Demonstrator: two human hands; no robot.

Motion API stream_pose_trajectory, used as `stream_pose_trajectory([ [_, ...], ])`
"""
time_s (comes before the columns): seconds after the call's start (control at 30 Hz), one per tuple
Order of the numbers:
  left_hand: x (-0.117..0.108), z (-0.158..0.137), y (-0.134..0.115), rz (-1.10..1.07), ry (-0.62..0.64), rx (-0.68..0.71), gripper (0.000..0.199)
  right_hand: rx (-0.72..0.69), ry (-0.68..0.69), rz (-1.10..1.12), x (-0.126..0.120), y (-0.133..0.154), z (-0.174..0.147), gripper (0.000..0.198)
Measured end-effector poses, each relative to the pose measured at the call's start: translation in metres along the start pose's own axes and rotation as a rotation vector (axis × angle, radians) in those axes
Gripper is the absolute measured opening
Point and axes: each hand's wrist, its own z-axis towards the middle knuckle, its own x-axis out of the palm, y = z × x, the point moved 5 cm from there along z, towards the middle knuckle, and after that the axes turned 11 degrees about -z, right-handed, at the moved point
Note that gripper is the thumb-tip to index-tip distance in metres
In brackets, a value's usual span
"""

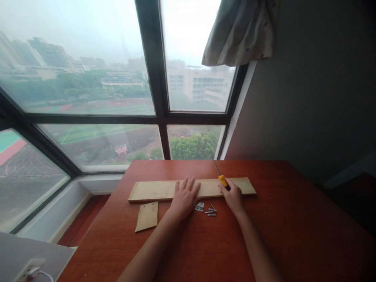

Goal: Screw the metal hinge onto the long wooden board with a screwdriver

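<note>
A long pale wooden board (155,190) lies crosswise on the reddish-brown table. Flat on its middle rests my left hand (185,196), fingers spread, holding nothing. Over the board's right part, my right hand (233,194) is closed around a screwdriver (222,180) with a yellow and black handle. Its thin metal shaft points up and away from me. A metal hinge (199,206) lies just right of my left hand, partly hidden by it. Several screws (210,212) are grouped beside the hinge, between my two hands.
A smaller piece of wood (147,216) with holes near its top edge lies left of my left forearm. The table (264,243) reaches to large windows at the back. A curtain (241,35) hangs at upper right beside a grey wall (308,90).
</note>
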Motion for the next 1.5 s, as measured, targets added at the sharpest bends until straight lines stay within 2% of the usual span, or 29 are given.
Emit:
stream_pose_trajectory([
  [0.2,0.002,0.003,0.02,0.055,-0.015,-0.059,0.049,-0.071,0.01,-0.023,-0.001,0.013,-0.005,0.045],
  [0.4,-0.018,-0.002,0.074,0.11,0.009,-0.24,0.048,-0.079,0.027,-0.061,0.0,0.012,-0.006,0.044],
  [0.63,-0.04,-0.037,0.135,0.168,0.002,-0.391,0.05,-0.116,0.06,-0.084,0.007,0.013,-0.008,0.039],
  [0.73,-0.045,-0.05,0.148,0.185,-0.011,-0.422,0.049,-0.12,0.066,-0.096,0.008,0.013,-0.008,0.038],
  [0.83,-0.05,-0.053,0.147,0.184,-0.029,-0.429,0.049,-0.121,0.069,-0.107,0.009,0.012,-0.008,0.038],
  [0.9,-0.054,-0.051,0.136,0.182,-0.063,-0.416,0.047,-0.121,0.07,-0.115,0.009,0.011,-0.007,0.038],
  [0.97,-0.056,-0.046,0.111,0.182,-0.122,-0.364,0.043,-0.12,0.071,-0.124,0.01,0.011,-0.007,0.038],
  [1.03,-0.053,-0.039,0.074,0.131,-0.131,-0.252,0.039,-0.118,0.073,-0.132,0.011,0.01,-0.007,0.037],
  [1.17,-0.026,-0.03,-0.021,-0.075,0.027,0.108,0.036,-0.118,0.073,-0.144,0.011,0.009,-0.006,0.036],
  [1.27,-0.007,-0.026,-0.074,-0.154,0.069,0.244,0.028,-0.118,0.073,-0.153,0.011,0.007,-0.006,0.035],
  [1.37,0.01,-0.02,-0.1,-0.167,0.077,0.288,0.022,-0.114,0.07,-0.161,0.011,0.006,-0.005,0.036],
  [1.43,0.017,-0.016,-0.102,-0.147,0.076,0.277,0.021,-0.114,0.07,-0.163,0.011,0.006,-0.005,0.036],
  [1.5,0.021,-0.014,-0.095,-0.106,0.069,0.238,0.016,-0.117,0.075,-0.162,0.011,0.006,-0.005,0.036],
])
